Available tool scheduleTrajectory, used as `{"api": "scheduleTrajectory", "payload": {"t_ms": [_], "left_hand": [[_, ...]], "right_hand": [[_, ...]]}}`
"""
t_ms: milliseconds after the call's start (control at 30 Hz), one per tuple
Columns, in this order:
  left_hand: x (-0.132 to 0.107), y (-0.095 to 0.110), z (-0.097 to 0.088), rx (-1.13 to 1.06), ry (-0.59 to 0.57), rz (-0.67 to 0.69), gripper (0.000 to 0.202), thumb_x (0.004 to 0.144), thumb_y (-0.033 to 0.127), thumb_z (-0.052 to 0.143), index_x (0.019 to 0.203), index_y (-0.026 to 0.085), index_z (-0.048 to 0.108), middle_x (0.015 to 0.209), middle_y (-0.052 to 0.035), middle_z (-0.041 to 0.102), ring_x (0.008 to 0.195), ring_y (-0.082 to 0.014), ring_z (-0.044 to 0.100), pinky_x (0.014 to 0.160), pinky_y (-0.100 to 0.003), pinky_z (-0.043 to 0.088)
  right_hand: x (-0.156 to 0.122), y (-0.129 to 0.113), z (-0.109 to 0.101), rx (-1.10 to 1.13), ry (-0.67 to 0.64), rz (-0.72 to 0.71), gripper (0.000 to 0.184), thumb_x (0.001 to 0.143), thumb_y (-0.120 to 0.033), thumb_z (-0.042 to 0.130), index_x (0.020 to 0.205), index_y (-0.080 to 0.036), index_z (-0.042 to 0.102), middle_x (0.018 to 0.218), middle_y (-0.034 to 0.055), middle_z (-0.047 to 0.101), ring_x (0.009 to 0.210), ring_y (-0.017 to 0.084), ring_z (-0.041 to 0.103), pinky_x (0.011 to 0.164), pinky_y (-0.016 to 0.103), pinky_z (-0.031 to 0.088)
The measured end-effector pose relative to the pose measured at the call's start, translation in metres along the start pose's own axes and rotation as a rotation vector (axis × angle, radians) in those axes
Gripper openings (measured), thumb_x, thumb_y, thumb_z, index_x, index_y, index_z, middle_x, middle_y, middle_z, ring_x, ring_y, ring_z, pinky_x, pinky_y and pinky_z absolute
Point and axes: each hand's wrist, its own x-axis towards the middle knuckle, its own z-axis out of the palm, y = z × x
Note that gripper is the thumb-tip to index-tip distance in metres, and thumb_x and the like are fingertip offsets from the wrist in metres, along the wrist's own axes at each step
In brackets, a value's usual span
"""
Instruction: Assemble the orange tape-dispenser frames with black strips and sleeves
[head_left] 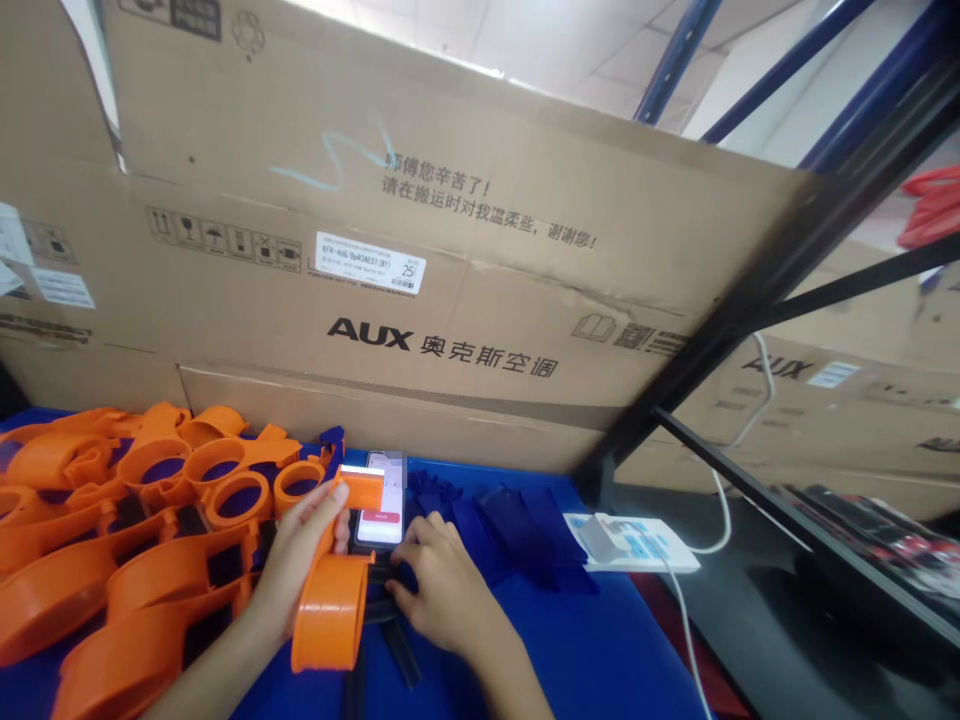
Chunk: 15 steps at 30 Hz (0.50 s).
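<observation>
Over the blue tabletop [600,650]: left hand [309,525], gripping one orange tape dispenser [328,615]. Right hand [433,570], at black strips [403,655]; grip cannot be told.

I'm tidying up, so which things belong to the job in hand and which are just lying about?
Job, seemingly: orange tape dispenser in the left hand; black strips near the right hand; other orange dispensers; blue pieces.

Lying about, probably: phone; power strip.
</observation>
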Motion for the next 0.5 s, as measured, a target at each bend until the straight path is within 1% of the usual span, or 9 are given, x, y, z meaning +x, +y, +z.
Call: {"api": "scheduleTrajectory", "payload": {"t_ms": [133, 233, 300, 367, 433, 500], "left_hand": [[0.001, -0.006, 0.001, -0.041, 0.015, -0.009, 0.043, 0.077, 0.054, 0.081, 0.066, 0.019, 0.058, 0.054, 0.0037, 0.057, 0.045, -0.0082, 0.048, 0.045, -0.019, 0.043], [0.004, -0.006, -0.002, -0.02, -0.013, -0.024, 0.046, 0.078, 0.055, 0.077, 0.059, 0.019, 0.055, 0.049, 0.0036, 0.054, 0.042, -0.0089, 0.047, 0.044, -0.02, 0.041], [0.005, -0.005, -0.004, -0.033, -0.04, -0.042, 0.049, 0.079, 0.058, 0.073, 0.056, 0.019, 0.053, 0.046, 0.0037, 0.051, 0.041, -0.0094, 0.045, 0.043, -0.021, 0.039], [0.005, -0.006, -0.005, -0.052, -0.073, -0.039, 0.05, 0.081, 0.059, 0.07, 0.055, 0.02, 0.054, 0.045, 0.0038, 0.049, 0.04, -0.0098, 0.044, 0.044, -0.022, 0.038], [0.003, -0.009, -0.006, -0.027, -0.098, 0.001, 0.048, 0.083, 0.057, 0.068, 0.056, 0.019, 0.055, 0.046, 0.0032, 0.05, 0.042, -0.0102, 0.045, 0.045, -0.022, 0.038], [0.0, -0.012, -0.006, 0.033, -0.107, 0.06, 0.043, 0.085, 0.053, 0.069, 0.06, 0.019, 0.058, 0.05, 0.0027, 0.053, 0.045, -0.0104, 0.046, 0.047, -0.022, 0.037]], "right_hand": [[-0.003, -0.001, -0.003, 0.011, 0.055, -0.035, 0.008, 0.087, -0.025, 0.073, 0.094, -0.022, 0.072, 0.103, 0.0066, 0.065, 0.1, 0.026, 0.056, 0.093, 0.042, 0.042], [-0.004, 0.003, -0.011, 0.039, 0.148, -0.081, 0.006, 0.083, -0.021, 0.072, 0.087, -0.022, 0.068, 0.095, 0.0047, 0.065, 0.094, 0.025, 0.058, 0.088, 0.04, 0.045], [-0.004, 0.006, -0.017, 0.074, 0.258, -0.096, 0.006, 0.082, -0.018, 0.069, 0.083, -0.022, 0.064, 0.09, 0.0035, 0.065, 0.089, 0.024, 0.059, 0.083, 0.038, 0.046], [-0.004, 0.009, -0.022, 0.128, 0.407, -0.103, 0.007, 0.086, -0.019, 0.065, 0.08, -0.022, 0.061, 0.085, 0.0031, 0.064, 0.083, 0.022, 0.059, 0.079, 0.036, 0.048], [-0.003, 0.009, -0.024, 0.201, 0.558, -0.112, 0.011, 0.091, -0.021, 0.06, 0.08, -0.022, 0.06, 0.082, 0.0036, 0.064, 0.078, 0.021, 0.06, 0.074, 0.035, 0.049], [-0.003, 0.007, -0.023, 0.267, 0.672, -0.127, 0.011, 0.094, -0.021, 0.058, 0.083, -0.022, 0.061, 0.082, 0.0045, 0.065, 0.078, 0.021, 0.061, 0.071, 0.034, 0.05]]}}
